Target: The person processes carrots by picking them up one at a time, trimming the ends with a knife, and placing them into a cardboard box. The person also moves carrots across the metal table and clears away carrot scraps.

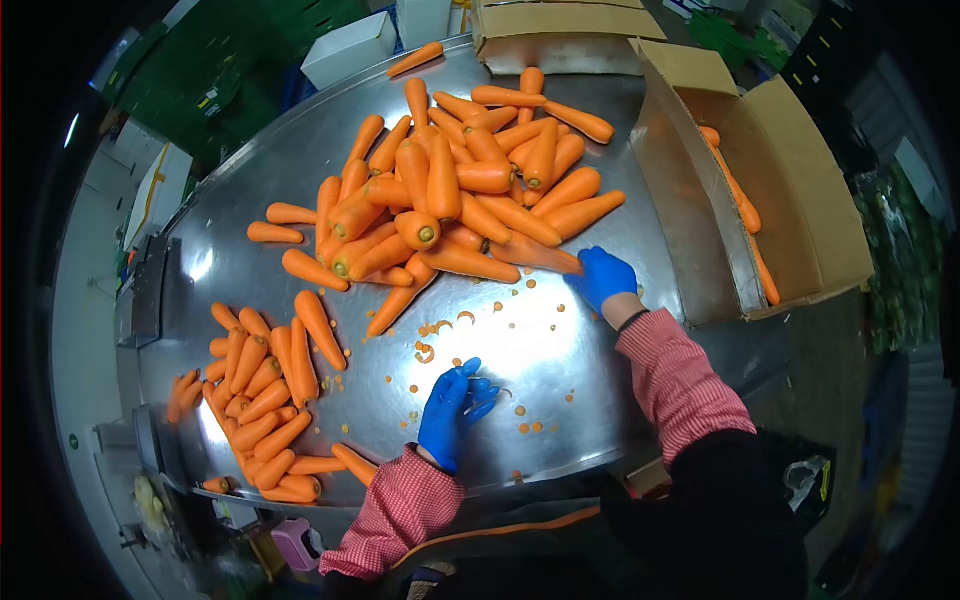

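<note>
My left hand (457, 412), in a blue glove, is over the metal table (380, 430) near its front edge. Its fingers are apart and curved, with nothing in them. My right hand (603, 278), also gloved in blue, has its fingers closed at the tip of a carrot (535, 253) on the right side of the large carrot pile (440, 180). Part of the grip is hidden by the back of the hand. Small round carrot slices and curled trimmings (427, 352) lie scattered between and around the hands.
A second carrot pile (262, 400) lies at the left of the table. An open cardboard box (815, 200) with several carrots inside stands at the right; another cardboard box (560, 55) is at the back. A white box (350, 50) and green crates (225, 90) stand beyond the table.
</note>
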A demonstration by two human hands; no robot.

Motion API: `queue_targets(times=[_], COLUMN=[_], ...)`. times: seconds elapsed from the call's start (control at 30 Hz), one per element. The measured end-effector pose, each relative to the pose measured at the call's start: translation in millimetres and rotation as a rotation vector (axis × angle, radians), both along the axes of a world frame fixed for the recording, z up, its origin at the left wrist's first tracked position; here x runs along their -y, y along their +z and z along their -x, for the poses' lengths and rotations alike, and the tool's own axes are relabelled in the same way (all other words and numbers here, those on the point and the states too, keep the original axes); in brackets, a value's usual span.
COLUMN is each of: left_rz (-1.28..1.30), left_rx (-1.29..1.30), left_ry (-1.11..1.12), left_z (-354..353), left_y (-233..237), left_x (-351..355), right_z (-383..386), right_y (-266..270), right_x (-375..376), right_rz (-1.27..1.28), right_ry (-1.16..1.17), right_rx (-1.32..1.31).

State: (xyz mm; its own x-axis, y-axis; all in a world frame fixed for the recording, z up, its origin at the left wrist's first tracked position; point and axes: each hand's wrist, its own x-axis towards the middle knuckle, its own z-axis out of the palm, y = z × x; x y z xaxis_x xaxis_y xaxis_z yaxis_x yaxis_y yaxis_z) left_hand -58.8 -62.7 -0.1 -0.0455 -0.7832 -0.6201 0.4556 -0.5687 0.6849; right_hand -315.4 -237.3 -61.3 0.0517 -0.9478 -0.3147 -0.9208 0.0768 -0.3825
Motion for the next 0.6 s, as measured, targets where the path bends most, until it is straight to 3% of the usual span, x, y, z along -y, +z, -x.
queue_targets(times=[0.07,0.1,0.17,0.23,0.3,0.37,0.4,0.47,0.5,0.53,0.57,0.6], left_rz=[0.002,0.09,0.265,0.807,1.018,1.124,1.168,1.041,0.971,0.717,0.717,0.716], left_rx=[-0.006,0.108,0.338,0.832,1.308,1.513,1.548,1.21,1.046,0.754,0.735,0.715], left_ry=[-0.005,-0.074,-0.219,-0.443,-0.646,-0.78,-0.818,-0.721,-0.666,-0.555,-0.527,-0.497], left_z=[1.2,2.4,7.9,17.1,34.2,44.0,42.5,31.7,28.6,27.1,23.5,18.6], left_y=[1.3,-0.6,-9.7,1.6,29.2,21.4,21.0,26.8,32.0,31.7,27.8,20.0], left_x=[2.9,5.9,15.8,29.3,40.1,44.0,47.1,44.8,42.8,36.7,30.7,24.8], right_z=[-4.0,-2.7,-0.8,-0.5,-3.9,-11.5,-10.4,-7.8,-10.2,-13.5,-17.0,-19.7], right_y=[15.2,8.1,17.3,31.8,62.0,83.4,87.1,92.3,99.5,102.9,104.7,105.7], right_x=[-16.8,-25.5,-48.0,-71.5,-90.6,-106.9,-110.5,-117.0,-118.9,-123.3,-129.0,-132.9], right_rz=[-0.098,-0.134,-0.494,-0.591,-0.706,-0.728,-0.723,-0.711,-0.545,-0.21,0.118,0.292], right_ry=[0.012,0.023,-0.225,-0.242,-0.212,-0.129,-0.186,-0.3,-0.281,-0.162,-0.043,0.087], right_rx=[0.087,0.172,0.687,0.82,0.899,0.893,0.948,1.057,1.017,0.843,0.658,0.547])
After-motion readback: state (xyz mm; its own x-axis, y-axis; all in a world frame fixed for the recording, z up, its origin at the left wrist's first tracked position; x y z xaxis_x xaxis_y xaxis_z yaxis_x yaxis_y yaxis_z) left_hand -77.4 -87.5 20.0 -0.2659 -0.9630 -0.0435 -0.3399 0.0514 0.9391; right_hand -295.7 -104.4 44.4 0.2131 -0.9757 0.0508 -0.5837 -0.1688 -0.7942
